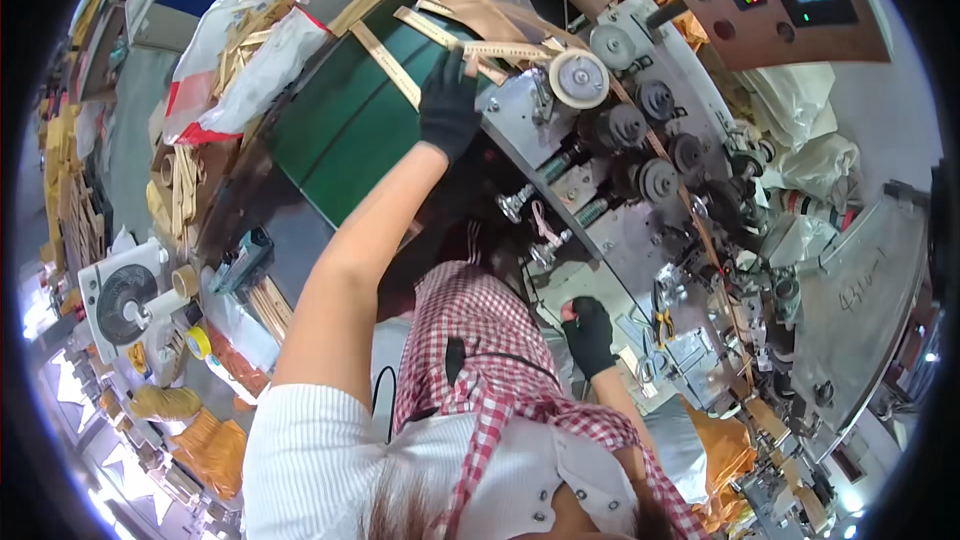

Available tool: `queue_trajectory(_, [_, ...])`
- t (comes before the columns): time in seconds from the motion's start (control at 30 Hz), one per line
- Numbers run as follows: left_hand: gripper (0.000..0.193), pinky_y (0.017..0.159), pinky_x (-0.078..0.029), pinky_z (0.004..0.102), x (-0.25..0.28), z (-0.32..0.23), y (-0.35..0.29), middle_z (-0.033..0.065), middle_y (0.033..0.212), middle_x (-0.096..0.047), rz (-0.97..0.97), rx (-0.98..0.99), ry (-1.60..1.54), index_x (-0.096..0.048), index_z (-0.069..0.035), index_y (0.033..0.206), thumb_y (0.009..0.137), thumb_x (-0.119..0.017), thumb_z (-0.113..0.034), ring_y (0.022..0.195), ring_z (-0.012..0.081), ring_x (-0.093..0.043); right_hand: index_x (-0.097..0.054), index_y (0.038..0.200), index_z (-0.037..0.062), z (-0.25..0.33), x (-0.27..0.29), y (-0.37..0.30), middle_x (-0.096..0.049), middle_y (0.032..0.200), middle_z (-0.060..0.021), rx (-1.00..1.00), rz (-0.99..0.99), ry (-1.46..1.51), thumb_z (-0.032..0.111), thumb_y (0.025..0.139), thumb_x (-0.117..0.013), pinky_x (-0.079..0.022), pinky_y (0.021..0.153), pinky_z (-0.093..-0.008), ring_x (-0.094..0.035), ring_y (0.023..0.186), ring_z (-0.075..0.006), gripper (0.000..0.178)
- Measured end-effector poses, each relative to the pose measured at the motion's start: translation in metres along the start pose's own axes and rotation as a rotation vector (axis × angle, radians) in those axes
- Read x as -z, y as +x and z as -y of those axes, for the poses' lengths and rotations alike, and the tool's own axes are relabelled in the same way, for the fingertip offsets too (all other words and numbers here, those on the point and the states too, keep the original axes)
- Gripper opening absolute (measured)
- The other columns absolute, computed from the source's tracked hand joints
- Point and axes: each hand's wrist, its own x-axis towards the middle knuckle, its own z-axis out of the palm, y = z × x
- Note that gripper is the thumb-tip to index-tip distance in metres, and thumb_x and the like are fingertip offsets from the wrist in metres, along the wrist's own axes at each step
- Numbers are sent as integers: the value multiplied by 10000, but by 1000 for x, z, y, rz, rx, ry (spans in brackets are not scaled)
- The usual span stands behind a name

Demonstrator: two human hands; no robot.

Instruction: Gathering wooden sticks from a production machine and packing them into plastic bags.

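Observation:
My left hand (449, 105), in a black glove with bare fingertips, reaches over the green belt (330, 150). Its fingers close at the near end of a flat wooden strip (510, 50) with small dark marks, like a ruler, which points toward the machine's cream roller (579, 78). Another marked strip (388, 65) lies slanted on the belt just left of this hand; more lie beyond it. Lower down, my right hand (588, 335), gloved likewise, is curled by the machine's near edge. What its fingers hold, if anything, is hidden.
Rollers and knobs line the machine (640, 180) on the right, with a control panel (780, 0) above. Scissors (652, 365) and pliers (664, 325) lie near my right hand. A white bag of strips (250, 50) stands left of the belt; a fan (125, 305) is farther left.

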Motion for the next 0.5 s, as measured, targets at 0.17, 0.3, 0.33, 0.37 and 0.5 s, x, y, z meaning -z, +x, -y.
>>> queue_trajectory(0.17, [856, 1102, -183, 535, -50, 48, 89, 196, 1473, -260, 58, -181, 315, -415, -91, 1328, 576, -769, -294, 1377, 387, -226, -576, 862, 69, 24, 1, 4, -593, 856, -135, -101, 91, 20, 135, 799, -614, -445, 709, -446, -564, 838, -356, 99])
queue_trajectory(0.3, [388, 885, -393, 406, -62, 69, 100, 88, 972, -596, 259, -143, 256, -555, -143, 1064, 702, -648, -244, 939, 249, -577, -577, 862, 67, 35, 1, 4, -593, 849, -142, -174, 120, 1, 151, 803, -610, -450, 705, -450, -569, 822, -356, 107])
queue_trajectory(0.33, [346, 883, -398, 403, -64, 79, 96, 81, 978, -596, 312, -185, 258, -565, -134, 1044, 713, -627, -216, 949, 249, -574, -573, 863, 62, 34, -4, 2, -593, 846, -147, -184, 126, 4, 149, 806, -608, -450, 702, -453, -569, 818, -360, 110])
queue_trajectory(0.37, [306, 880, -402, 400, -64, 88, 89, 75, 983, -597, 364, -226, 263, -575, -125, 1023, 725, -606, -188, 959, 249, -571, -570, 864, 58, 34, -6, 2, -594, 843, -152, -191, 133, 8, 148, 808, -606, -450, 699, -456, -570, 814, -363, 112])
queue_trajectory(0.5, [261, 929, -396, 430, -8, 101, 65, 88, 994, -610, 72, -317, 214, -605, -123, 979, 722, -602, -170, 991, 254, -573, -578, 880, 59, 48, -5, 23, -595, 849, -157, -132, 250, -47, 188, 835, -586, -450, 707, -459, -573, 826, -368, 137])
